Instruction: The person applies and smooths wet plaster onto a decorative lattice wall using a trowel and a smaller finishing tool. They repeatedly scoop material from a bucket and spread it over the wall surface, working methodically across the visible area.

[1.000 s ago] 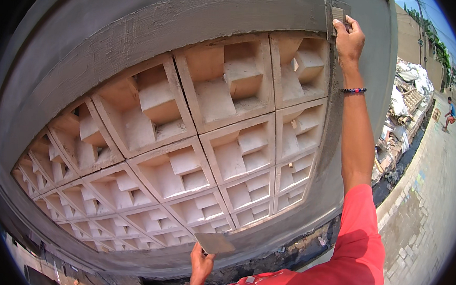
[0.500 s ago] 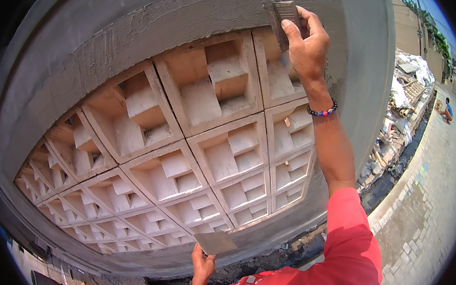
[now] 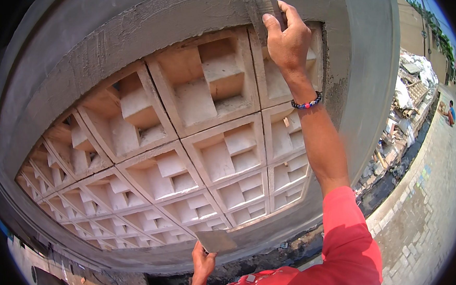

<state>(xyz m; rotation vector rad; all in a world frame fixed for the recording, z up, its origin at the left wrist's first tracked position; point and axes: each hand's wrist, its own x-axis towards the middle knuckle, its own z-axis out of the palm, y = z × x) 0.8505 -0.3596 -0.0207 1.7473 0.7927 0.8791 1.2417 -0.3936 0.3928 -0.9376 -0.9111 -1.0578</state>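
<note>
High on the wall, my right hand (image 3: 288, 39) is closed around a small dark rectangular plastering float (image 3: 268, 10). The float lies against the wet grey plaster band (image 3: 194, 10) above the pale breeze blocks (image 3: 220, 144). A beaded bracelet circles that wrist. Low down, my left hand (image 3: 203, 259) grips the edge of a flat grey plate (image 3: 216, 241), its thumb and fingers on one corner. The plate is held in front of the wall's lower edge, and its exact kind cannot be told.
A dark gutter (image 3: 412, 161) runs along the wall's foot. Past the wall's right edge lies a heap of rubble and white sacks (image 3: 405, 101) beside a paved lane (image 3: 421, 232). Another person (image 3: 451, 113) squats far off on the lane.
My right hand has shifted left with the float along the plaster above the blocks, uncovering the top right corner of the opening. My left hand and the plate have hardly moved.
</note>
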